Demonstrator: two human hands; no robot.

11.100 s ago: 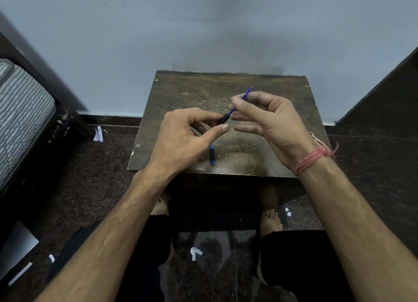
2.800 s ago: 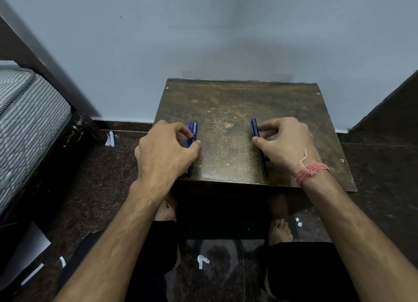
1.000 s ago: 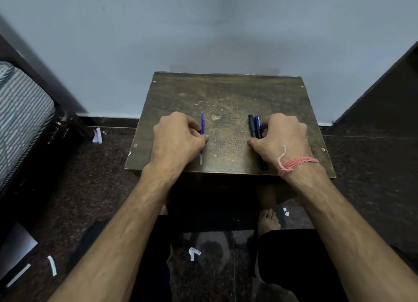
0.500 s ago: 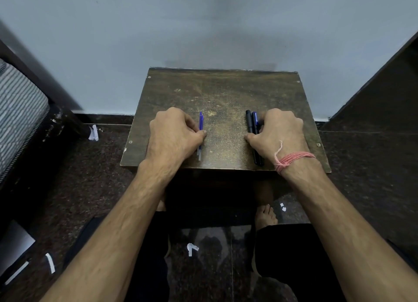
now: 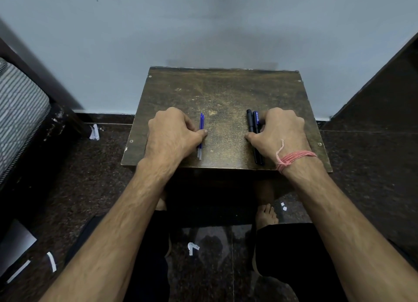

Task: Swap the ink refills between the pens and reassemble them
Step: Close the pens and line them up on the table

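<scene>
Refills: two blue ink refills (image 5: 200,136) lie side by side near the front edge of the counter (image 5: 226,93), left part.
Barrels: two pen bodies (image 5: 255,136) lie toward the front right corner.
Left hand (image 5: 172,134): fingers curled, thumb touching the refills.
Right hand (image 5: 279,134): fingers curled, touching the bodies.
Progress: pens are apart; inserting and closing are left, I judge.

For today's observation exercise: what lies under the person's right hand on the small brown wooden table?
Two dark pen barrels lie side by side on the small brown wooden table, partly under the right hand. Their ends show; their middles and the curled fingers' grip are covered.
</scene>
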